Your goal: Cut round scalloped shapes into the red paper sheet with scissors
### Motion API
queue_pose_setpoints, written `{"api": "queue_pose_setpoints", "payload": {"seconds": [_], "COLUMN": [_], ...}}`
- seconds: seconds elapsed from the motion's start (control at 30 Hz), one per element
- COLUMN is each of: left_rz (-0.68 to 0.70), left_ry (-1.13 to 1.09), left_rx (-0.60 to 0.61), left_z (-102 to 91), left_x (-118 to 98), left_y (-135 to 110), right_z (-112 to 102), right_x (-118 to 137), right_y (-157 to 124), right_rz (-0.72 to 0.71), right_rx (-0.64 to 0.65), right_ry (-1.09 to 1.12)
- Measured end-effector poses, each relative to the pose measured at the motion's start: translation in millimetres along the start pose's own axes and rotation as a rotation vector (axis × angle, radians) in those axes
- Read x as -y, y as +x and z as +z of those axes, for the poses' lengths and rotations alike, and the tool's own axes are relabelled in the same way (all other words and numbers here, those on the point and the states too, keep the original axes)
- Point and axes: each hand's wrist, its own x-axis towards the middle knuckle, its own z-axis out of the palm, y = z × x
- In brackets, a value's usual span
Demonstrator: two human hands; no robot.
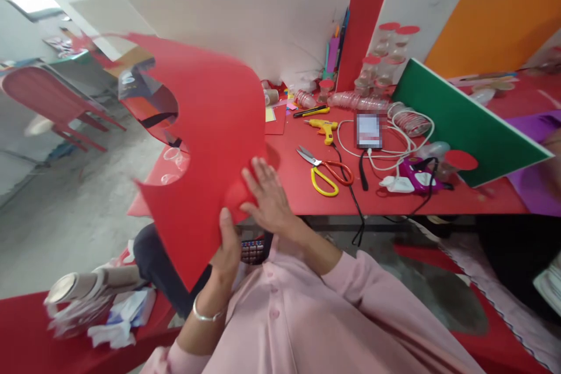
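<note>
A large, bendy red sheet (214, 123), perhaps craft foam or paper, stands up in front of me with a curved cut-out along its left side. My left hand (228, 248) grips its lower edge, thumb on the near face and fingers hidden behind. Against the sheet's lower right edge lies my right hand (269, 198), fingers stretched out and touching the red surface, where a part curls over. Right of my hands, scissors (324, 169) with one yellow and one red handle rest on the red table (302, 198). Beyond them sits a yellow glue gun (323, 128).
A cutter knife (311, 111), a coiled white cable (346, 149) and a purple glue gun or tool (418, 175) lie on the table. Clear bottle pieces (355, 100) line the back. A green board (460, 123) leans at right; rolls of tape (68, 287) sit lower left.
</note>
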Motion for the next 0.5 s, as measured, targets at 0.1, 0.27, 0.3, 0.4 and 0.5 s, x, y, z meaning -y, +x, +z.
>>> {"api": "queue_pose_setpoints", "payload": {"seconds": [0.1,0.27,0.3,0.4,0.5], "left_rz": [-0.069,-0.012,0.003,0.04,0.049], "left_ry": [0.04,0.048,0.042,0.061,0.131], "left_rx": [-0.267,-0.389,-0.4,-0.421,-0.455], "left_z": [-17.2,-28.1,-27.4,-25.9,-27.0], "left_x": [-0.3,2.3,2.2,1.8,4.2], "left_y": [16.2,37.8,39.7,44.4,52.1], "right_z": [-4.7,-24.5,-21.4,-1.4,18.8], "right_x": [-33.0,-72.8,-75.1,-75.8,-70.9], "right_y": [-13.5,-40.6,-40.7,-29.1,-8.9], "right_rz": [0.276,0.319,0.343,0.407,0.392], "right_rx": [-0.164,-0.119,-0.05,0.165,0.265], "right_ry": [0.03,-0.022,-0.033,-0.082,-0.156]}}
